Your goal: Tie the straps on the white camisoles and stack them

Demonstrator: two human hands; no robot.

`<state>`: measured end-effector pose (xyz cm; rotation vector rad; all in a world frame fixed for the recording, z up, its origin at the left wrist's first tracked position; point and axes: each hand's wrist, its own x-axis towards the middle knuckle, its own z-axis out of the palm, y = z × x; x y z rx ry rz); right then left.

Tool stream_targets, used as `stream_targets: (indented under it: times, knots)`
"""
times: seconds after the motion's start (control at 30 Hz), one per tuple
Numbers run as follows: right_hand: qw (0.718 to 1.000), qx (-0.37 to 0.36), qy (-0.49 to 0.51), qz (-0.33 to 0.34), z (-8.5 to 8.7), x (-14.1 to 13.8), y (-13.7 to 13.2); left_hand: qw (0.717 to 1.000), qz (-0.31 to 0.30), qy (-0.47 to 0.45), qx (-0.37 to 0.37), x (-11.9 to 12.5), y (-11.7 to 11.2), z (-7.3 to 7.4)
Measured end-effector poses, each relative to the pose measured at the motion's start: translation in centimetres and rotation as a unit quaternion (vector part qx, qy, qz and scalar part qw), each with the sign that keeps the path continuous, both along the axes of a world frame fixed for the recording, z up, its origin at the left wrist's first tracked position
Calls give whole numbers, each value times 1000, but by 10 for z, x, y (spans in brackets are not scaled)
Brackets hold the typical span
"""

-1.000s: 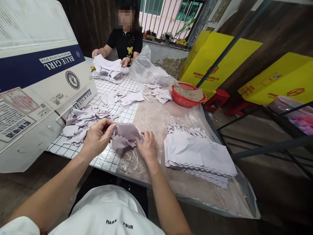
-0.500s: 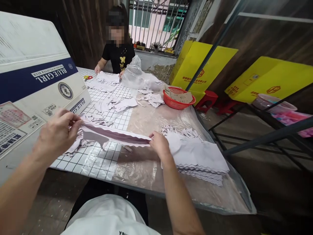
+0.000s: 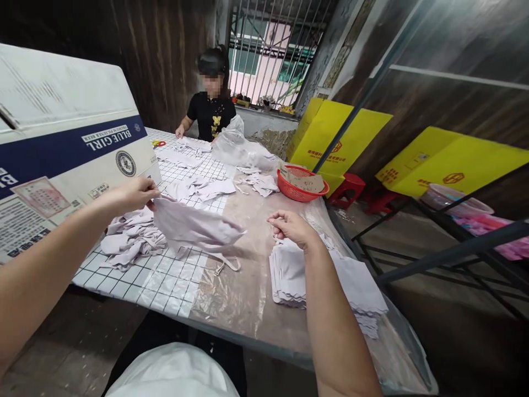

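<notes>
From my left hand hangs a pale lilac strappy top, pinched at its upper left corner. Its right end swings free above the table, and a thin strap with a small adjuster dangles below it. My right hand is apart from the top, fingers curled into a pinch; whatever is between them, if anything, is too small to make out. Beneath the right wrist lies a neat stack of pale lilac pieces with wavy edges. A crumpled pile of similar garments rests below my left forearm.
A large beer carton stands at the left. Across the table, a co-worker handles similar cloth behind a clear plastic bag. A red basket holds cardboard. Yellow boxes and a metal rack are on the right.
My right hand has let go of the stretched top and moved right, over the stack. The top now hangs from my left hand alone. The view has shifted slightly.
</notes>
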<state>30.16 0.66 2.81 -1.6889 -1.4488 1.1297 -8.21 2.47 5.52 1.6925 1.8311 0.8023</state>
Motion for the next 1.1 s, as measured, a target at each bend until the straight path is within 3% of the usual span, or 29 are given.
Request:
stream_targets:
  times: [0.13, 0.27, 0.37, 0.53, 0.67, 0.8, 0.87, 0.93, 1.0, 1.1]
  knots:
    - [999, 38, -36, 10, -13, -3, 2, 996, -35, 46, -72, 1, 9, -8]
    - [982, 107, -89, 129, -36, -30, 6, 994, -43, 85, -54, 12, 1, -2]
    - [963, 131, -110, 207, -64, -66, 10, 994, -60, 84, -44, 19, -10, 9]
    - [961, 148, -139, 189, -121, -127, 26, 992, -90, 76, -39, 16, -19, 20]
    - [955, 166, -157, 189, -142, -152, 38, 989, -74, 115, -55, 2, -14, 10]
    - [948, 185, -148, 213, -129, -155, 41, 975, 1, 221, -21, 5, -12, -15]
    - [940, 219, -132, 227, -114, -153, 41, 972, -49, 231, 17, 18, -12, -30]
    - [925, 271, -112, 240, -96, -150, 42, 966, -151, 208, 32, 37, -9, -43]
    - [912, 325, -93, 231, -78, -143, 42, 959, -217, 182, 27, 55, -3, -48]
    - [913, 381, -67, 125, -58, -128, 34, 970, -202, 134, 34, 78, 8, -39]
